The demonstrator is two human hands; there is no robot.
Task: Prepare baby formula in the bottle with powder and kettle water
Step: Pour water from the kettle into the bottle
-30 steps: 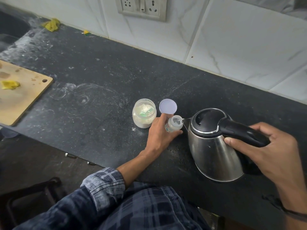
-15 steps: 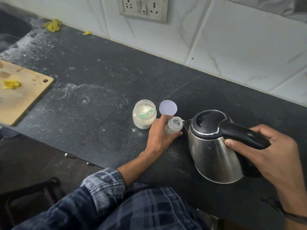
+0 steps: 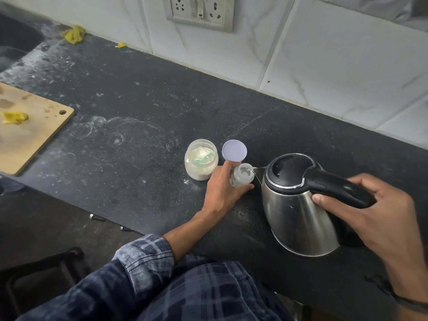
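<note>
A small clear baby bottle (image 3: pixel 242 176) stands open on the dark counter (image 3: pixel 129 107), and my left hand (image 3: pixel 222 191) grips it from the left. My right hand (image 3: pixel 379 214) holds the black handle of a steel kettle (image 3: pixel 298 214), which is tilted left with its spout over the bottle's mouth. A thin stream of water runs from the spout into the bottle. Just left stands an open jar of white powder (image 3: pixel 201 159) with a green scoop inside. Its round lid (image 3: pixel 234 150) lies flat behind the bottle.
A wooden cutting board (image 3: pixel 30 128) with yellow scraps lies at the far left. Yellow bits (image 3: pixel 74 34) sit by the tiled wall, under a socket plate (image 3: pixel 199 10). A dark sink (image 3: pixel 14 40) is at the top left. White powder dusts the counter.
The kettle has tipped slightly further left toward the bottle and the water keeps running. My left hand stays on the bottle in the same place.
</note>
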